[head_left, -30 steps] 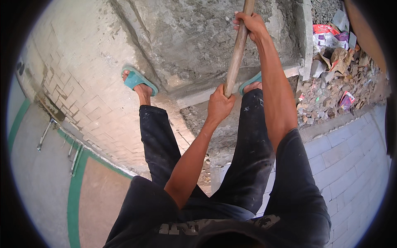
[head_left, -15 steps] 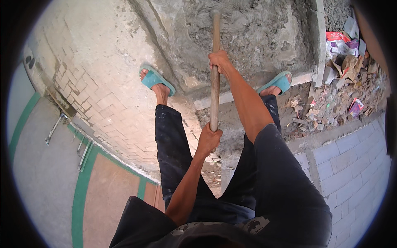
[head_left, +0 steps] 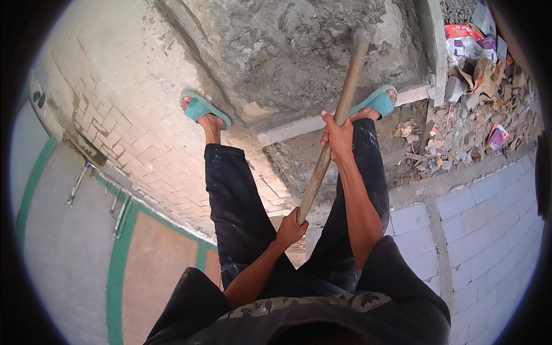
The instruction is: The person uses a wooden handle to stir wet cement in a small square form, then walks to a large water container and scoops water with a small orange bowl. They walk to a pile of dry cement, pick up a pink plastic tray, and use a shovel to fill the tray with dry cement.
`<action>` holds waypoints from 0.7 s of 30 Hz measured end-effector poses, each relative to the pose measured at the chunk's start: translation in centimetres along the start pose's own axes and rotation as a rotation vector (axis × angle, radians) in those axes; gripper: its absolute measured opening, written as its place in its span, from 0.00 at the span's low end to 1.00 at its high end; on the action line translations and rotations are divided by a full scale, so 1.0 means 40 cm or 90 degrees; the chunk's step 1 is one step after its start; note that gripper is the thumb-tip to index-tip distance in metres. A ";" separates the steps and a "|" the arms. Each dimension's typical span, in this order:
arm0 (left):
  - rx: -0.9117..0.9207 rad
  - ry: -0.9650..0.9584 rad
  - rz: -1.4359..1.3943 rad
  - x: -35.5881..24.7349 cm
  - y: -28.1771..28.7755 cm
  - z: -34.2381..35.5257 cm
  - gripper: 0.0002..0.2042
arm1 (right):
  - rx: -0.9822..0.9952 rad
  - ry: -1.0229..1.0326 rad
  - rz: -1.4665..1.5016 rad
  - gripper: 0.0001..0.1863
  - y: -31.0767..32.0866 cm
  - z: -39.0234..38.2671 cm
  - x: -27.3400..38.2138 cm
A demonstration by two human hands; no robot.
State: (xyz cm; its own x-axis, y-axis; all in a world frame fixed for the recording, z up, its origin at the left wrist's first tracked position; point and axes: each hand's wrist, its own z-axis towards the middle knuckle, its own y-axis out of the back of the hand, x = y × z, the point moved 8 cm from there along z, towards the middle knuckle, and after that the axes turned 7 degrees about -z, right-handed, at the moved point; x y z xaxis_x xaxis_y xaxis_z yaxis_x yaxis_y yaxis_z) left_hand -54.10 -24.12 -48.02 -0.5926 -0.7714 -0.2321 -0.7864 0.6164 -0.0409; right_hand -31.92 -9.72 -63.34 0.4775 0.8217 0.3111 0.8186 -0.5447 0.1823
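A long wooden tool handle (head_left: 339, 115) slants from beside my legs up to the right. Its mortar-coated far end (head_left: 361, 34) reaches wet grey mortar (head_left: 287, 52), and the kind of tool head cannot be made out. My left hand (head_left: 291, 231) is closed around the near end of the handle. Farther up, my right hand (head_left: 338, 138) grips it from the right side, thumb along the wood. The mortar lies in a shallow bay edged by concrete. My feet, in teal slides (head_left: 208, 109), stand apart at its left and right near corners.
Right of the bay lies rubble and litter (head_left: 460, 138), with a torn printed bag (head_left: 468, 43). A pale block wall (head_left: 477, 230) is at the lower right. Brick-patterned paving (head_left: 115, 138) stretches to the left, beside a green-and-grey wall (head_left: 69, 241).
The handle's far end has swung right and its near end sits lower. My right hand has come nearer and to the right; my left hand is slightly lower.
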 end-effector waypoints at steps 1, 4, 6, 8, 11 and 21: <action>0.016 -0.022 -0.005 -0.051 -0.001 0.062 0.17 | -0.036 0.023 0.015 0.17 0.030 0.046 0.063; 0.004 -0.126 0.052 -0.234 -0.004 0.265 0.17 | -0.096 0.115 0.057 0.12 0.117 0.233 0.251; 0.010 -0.158 0.124 -0.366 0.002 0.378 0.17 | -0.076 0.156 0.085 0.09 0.163 0.369 0.365; 0.005 -0.176 0.120 -0.451 0.019 0.416 0.17 | -0.067 0.131 0.082 0.08 0.175 0.464 0.388; -0.009 -0.161 0.134 -0.412 0.055 0.380 0.17 | -0.027 0.008 0.069 0.08 0.134 0.527 0.267; -0.036 -0.081 0.182 -0.066 0.489 0.156 0.15 | -0.084 -0.070 0.178 0.05 -0.259 0.226 -0.141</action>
State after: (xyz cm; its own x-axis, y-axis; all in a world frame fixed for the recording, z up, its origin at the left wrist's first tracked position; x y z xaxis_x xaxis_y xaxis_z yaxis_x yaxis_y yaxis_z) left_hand -66.83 -9.02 -54.27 -0.7674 -0.5394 -0.3467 -0.6013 0.7931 0.0970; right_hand -40.20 -7.20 -75.40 0.7153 0.6469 0.2645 0.6064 -0.7626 0.2252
